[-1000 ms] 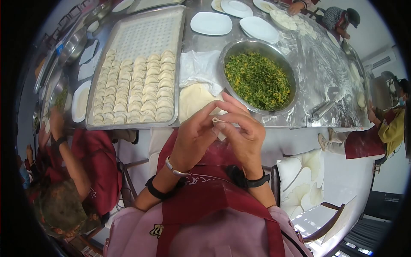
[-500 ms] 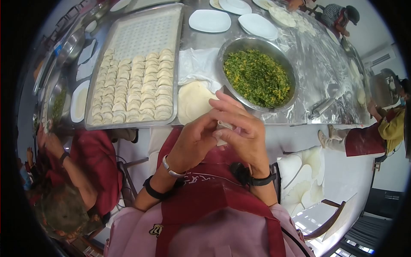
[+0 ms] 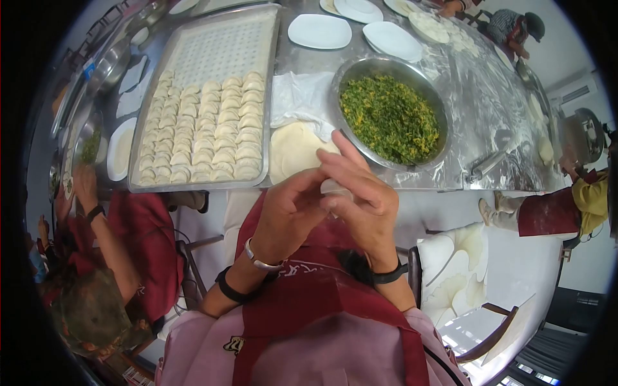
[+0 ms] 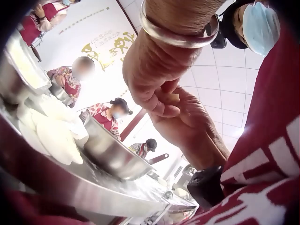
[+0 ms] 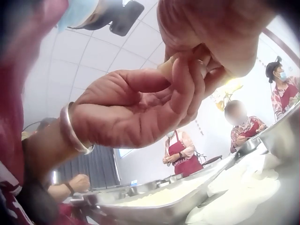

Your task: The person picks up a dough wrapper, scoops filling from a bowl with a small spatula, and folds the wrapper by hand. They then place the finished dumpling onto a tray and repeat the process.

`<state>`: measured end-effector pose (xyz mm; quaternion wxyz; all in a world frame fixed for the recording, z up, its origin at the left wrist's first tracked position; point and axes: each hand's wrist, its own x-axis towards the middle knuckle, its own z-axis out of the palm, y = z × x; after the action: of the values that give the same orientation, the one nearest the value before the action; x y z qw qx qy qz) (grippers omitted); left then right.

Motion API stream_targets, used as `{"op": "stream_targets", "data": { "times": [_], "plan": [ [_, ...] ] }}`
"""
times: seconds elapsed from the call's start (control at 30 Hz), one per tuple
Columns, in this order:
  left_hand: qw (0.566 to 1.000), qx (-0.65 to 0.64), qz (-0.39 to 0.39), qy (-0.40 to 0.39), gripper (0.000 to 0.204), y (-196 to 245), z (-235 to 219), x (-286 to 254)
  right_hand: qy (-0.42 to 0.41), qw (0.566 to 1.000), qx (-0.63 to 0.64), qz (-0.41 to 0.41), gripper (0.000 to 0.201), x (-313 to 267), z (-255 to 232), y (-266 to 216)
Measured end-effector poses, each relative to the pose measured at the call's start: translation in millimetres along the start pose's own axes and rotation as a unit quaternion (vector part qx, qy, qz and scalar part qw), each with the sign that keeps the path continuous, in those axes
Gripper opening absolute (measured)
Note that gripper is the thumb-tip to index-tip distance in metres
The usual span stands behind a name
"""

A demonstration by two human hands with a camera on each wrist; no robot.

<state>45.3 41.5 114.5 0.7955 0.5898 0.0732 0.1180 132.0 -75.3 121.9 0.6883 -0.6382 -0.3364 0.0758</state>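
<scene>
Both hands meet in front of the apron, just off the table's near edge. In the head view the left hand (image 3: 286, 209) and the right hand (image 3: 365, 202) pinch a small pale folded piece of dough (image 3: 333, 188) between them, mostly covered by the fingers. Pale edges of the dough (image 4: 173, 98) show between the fingertips in the left wrist view, and the dough (image 5: 166, 70) shows again in the right wrist view. Beyond the hands lie a stack of round dough wrappers (image 3: 293, 151) and a steel bowl (image 3: 445, 138) of chopped green and yellow filling (image 3: 389, 119).
A tray (image 3: 265, 96) with rows of folded dumplings (image 3: 203, 138) stands left of the wrappers. Beside the bowl is a white cloth (image 3: 299, 96); white plates (image 3: 320, 31) lie farther back. A rolling pin (image 3: 489, 165) lies at the right. Other people work around the table.
The dough has turned between the fingers and is now more covered by them. Both hands have stayed nearly in place. At the left, a neighbour's hand has moved along the table edge.
</scene>
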Motion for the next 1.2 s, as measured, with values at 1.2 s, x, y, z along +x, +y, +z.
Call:
{"op": "stream_targets", "data": {
  "times": [1.2],
  "plan": [
    [0.912, -0.398, -0.083, -0.049, 0.047, -9.7, -10.5, 3.2, -0.042, 0.984, -0.145, -0.091, 0.041, 11.5, -2.9, 2.3]
  ]
}}
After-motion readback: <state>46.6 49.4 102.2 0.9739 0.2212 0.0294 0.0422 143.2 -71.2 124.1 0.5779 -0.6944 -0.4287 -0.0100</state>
